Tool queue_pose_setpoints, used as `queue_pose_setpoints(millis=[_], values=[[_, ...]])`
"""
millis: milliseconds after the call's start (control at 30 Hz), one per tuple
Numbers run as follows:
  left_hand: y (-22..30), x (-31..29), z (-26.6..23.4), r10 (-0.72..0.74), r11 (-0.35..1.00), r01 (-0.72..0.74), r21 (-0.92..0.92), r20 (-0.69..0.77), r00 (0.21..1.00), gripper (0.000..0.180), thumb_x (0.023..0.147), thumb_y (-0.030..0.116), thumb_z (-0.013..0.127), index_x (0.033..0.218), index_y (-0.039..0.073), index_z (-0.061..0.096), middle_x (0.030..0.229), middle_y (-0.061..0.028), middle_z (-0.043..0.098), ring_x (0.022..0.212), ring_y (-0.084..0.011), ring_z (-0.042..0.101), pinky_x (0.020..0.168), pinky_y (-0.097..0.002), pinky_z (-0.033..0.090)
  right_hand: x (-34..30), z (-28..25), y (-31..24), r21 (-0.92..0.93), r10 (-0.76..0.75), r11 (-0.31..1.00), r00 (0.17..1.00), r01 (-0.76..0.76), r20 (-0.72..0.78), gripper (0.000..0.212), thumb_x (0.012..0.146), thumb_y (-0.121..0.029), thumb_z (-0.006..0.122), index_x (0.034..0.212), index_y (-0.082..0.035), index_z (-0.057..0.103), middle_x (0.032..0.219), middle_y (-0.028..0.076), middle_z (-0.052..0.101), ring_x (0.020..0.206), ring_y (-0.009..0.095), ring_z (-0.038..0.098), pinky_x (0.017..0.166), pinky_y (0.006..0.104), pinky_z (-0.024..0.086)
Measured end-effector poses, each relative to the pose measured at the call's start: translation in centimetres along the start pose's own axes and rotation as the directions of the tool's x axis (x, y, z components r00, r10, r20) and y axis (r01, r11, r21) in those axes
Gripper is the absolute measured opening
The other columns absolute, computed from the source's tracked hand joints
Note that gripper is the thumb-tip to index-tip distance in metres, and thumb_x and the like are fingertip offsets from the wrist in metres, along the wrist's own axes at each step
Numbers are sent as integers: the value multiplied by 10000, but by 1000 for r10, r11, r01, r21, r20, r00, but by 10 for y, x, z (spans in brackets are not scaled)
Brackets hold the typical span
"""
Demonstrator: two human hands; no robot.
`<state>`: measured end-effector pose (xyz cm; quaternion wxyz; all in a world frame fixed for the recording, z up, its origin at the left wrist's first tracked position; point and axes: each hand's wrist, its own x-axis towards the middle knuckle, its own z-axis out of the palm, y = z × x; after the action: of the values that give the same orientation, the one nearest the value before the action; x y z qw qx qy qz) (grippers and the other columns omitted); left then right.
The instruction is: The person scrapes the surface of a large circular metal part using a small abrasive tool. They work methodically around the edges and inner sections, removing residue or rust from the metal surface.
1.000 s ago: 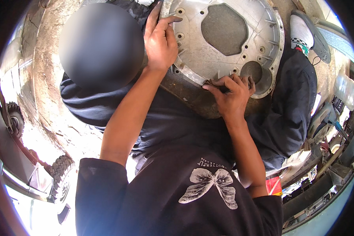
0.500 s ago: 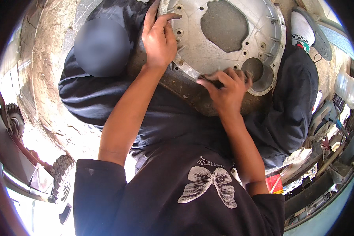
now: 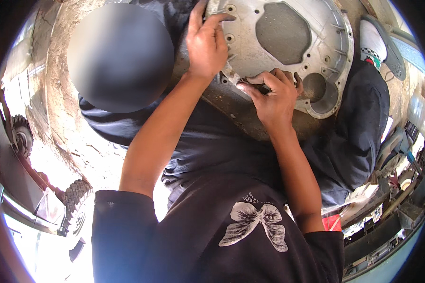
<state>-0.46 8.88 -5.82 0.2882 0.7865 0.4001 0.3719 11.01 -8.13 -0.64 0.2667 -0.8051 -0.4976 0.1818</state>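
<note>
A grey cast-metal bell housing [image 3: 288,78] lies flat at the top middle, with a large central opening, a smaller round recess and bolt holes around its rim. My left hand [image 3: 208,49] grips its left rim, one digit reaching over the face and the others along the outer side. At the near rim, my right hand [image 3: 276,96] is closed in a pinch, knuckles bent. Between its fingers is something small and dark, mostly hidden, held against the rim edge. A shiny, lighter strip of bare metal shows beside the right fingertips.
Beneath the housing is a dark, dirty surface [image 3: 231,111]. My dark-trousered leg [image 3: 363,108] and a shoe [image 3: 392,52] are at the right. A blurred round patch covers the upper left. Treaded tyres [image 3: 75,207] stand at far left; metal parts [image 3: 406,207] crowd the right.
The view has shifted, placing the housing slightly farther right. My right hand has slid a little left along the near rim. The left hand keeps its place on the left rim.
</note>
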Motion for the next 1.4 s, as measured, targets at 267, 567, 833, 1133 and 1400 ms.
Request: queue_pose_setpoints(millis=[267, 567, 833, 1133, 1400], values=[[-3, -1, -1, 25, 999, -27, -18, -64, 998, 295, 969, -21, 563, 1152, 56, 781, 1437, -276, 603, 1315, -427, 623, 1112, -442, 495, -19, -18, 9, -73, 6, 997, 1000, -4, 27, 291, 702, -375, 949, 808, -179, 761, 817, 7, 671, 878, 278, 650, 1006, 550, 385], [-5, 0, 2, 63, 998, -63, 12, -48, 997, 302, 1004, -26, 569, 1176, 67, 800, 1446, -232, 591, 1334, -403, 604, 1124, -448, 481, -14, -6, -3, -39, 45, 998, 999, -44, 24, 298, 715, -418, 930, 843, -212, 757, 849, 5, 646, 973, 309, 641, 1090, 643, 325], [-7, -4, 6, 49, 999, -50, -14, -67, 997, 307, 988, -35, 580, 1175, 65, 801, 1444, -238, 600, 1328, -407, 614, 1124, -449, 485, -2, 9, -4, -41, -3, 999, 1000, 2, -23, 298, 712, -427, 922, 832, -218, 747, 867, 0, 659, 971, 305, 643, 1085, 647, 322], [-7, -6, 3, 20, 1000, -20, 2, -87, 996, 331, 971, -52, 572, 1172, 66, 806, 1450, -244, 608, 1333, -407, 624, 1113, -447, 498, -26, -11, 13, -46, 43, 998, 999, -42, 20, 290, 723, -458, 907, 819, -235, 749, 867, -11, 653, 1003, 285, 633, 1087, 652, 316], [-10, -5, 2, 59, 998, -57, 35, -66, 996, 340, 944, -76, 578, 1157, 66, 803, 1482, -255, 580, 1337, -428, 612, 1109, -454, 507, -23, -9, 5, -76, 6, 997, 999, -3, 33, 281, 735, -443, 905, 823, -225, 752, 856, 6, 645, 998, 308, 632, 1099, 652, 305]])
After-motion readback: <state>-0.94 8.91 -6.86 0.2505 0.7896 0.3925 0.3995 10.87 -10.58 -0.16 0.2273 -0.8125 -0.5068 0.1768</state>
